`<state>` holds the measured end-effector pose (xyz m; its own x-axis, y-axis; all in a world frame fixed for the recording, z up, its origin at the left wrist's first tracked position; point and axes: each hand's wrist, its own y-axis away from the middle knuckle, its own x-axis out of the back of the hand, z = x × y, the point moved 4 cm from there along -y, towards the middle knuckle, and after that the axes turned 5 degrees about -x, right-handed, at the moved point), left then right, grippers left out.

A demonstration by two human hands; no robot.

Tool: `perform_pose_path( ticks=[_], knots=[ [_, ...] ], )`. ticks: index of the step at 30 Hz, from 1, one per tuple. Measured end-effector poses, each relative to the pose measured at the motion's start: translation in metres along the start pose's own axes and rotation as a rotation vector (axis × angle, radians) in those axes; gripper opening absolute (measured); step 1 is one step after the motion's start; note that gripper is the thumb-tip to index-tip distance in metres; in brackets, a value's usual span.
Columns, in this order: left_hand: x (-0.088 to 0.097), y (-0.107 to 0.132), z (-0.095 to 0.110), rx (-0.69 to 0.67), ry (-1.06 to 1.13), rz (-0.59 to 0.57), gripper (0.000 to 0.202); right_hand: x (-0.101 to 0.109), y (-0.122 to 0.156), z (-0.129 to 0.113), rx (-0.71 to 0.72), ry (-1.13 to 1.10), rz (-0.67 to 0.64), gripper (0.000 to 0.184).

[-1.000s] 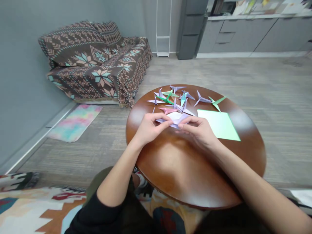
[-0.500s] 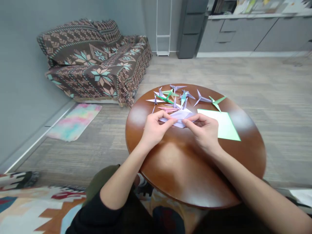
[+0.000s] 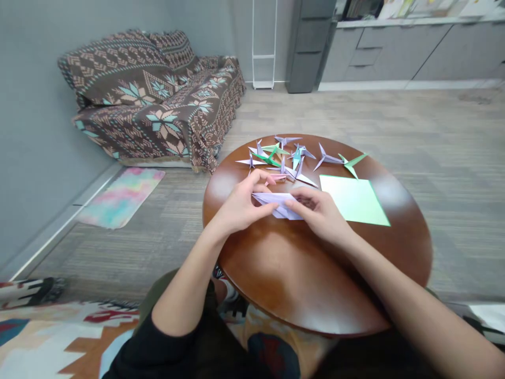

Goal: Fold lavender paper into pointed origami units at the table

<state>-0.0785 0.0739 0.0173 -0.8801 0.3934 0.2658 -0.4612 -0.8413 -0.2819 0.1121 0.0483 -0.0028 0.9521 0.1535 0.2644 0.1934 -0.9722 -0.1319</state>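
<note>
Two hands work at one round wooden table (image 3: 315,284). The left hand (image 3: 239,205) and the right hand (image 3: 319,213) hold one folded lilac paper (image 3: 278,205) between them, near the middle of the frame. The left hand bends over the paper's left end, with its fingers curled and its thumb on the paper. The right hand has the paper's right end in a close pinch. The hands hide part of the paper, so its full shape is hard to see.

Both arms reach up from the bottom of the frame. The left arm goes into a black sleeve (image 3: 158,347), and the lower right edge cuts off the right arm (image 3: 406,305).

Just above the hands lie about ten paper birds (image 3: 282,160) in purple, green, blue and pink. Some overlap, so the count is hard. One green paper square (image 3: 354,200) lies just beside the right hand. At the upper left there is one patterned couch (image 3: 150,105), with one bright mat (image 3: 122,197) on the floor below it.
</note>
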Motion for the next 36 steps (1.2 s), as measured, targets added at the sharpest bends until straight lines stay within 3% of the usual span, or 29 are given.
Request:
perform_pose_path(
  ticks=[4,7,11,21,26,29,33,36],
  knots=[
    [-0.003,-0.004,-0.005,0.014,0.176,0.156,0.048,-0.011,0.004,0.003,-0.049,0.006,-0.143,0.035],
    [-0.007,-0.007,-0.012,0.04,0.259,0.189,0.041,-0.015,0.004,0.004,-0.068,-0.078,-0.172,0.037],
    [-0.013,-0.007,-0.015,0.055,0.248,0.192,0.029,-0.016,0.003,0.006,-0.102,-0.126,-0.149,0.04],
    [-0.025,-0.006,-0.019,0.108,0.446,0.155,0.028,-0.012,0.004,0.004,-0.1,-0.079,-0.057,0.04],
    [-0.033,-0.006,-0.026,0.099,0.579,0.251,0.03,-0.012,0.004,0.005,-0.098,-0.086,-0.03,0.041],
    [-0.041,-0.007,-0.026,0.073,0.586,0.207,0.031,-0.009,0.004,0.008,-0.101,-0.103,0.038,0.04],
    [-0.032,-0.006,-0.027,0.128,0.452,0.214,0.03,-0.005,0.001,0.008,-0.109,-0.117,0.068,0.034],
    [-0.029,-0.003,-0.028,0.279,0.403,-0.002,0.032,-0.001,-0.002,0.007,-0.115,-0.239,0.101,0.028]
  ],
)
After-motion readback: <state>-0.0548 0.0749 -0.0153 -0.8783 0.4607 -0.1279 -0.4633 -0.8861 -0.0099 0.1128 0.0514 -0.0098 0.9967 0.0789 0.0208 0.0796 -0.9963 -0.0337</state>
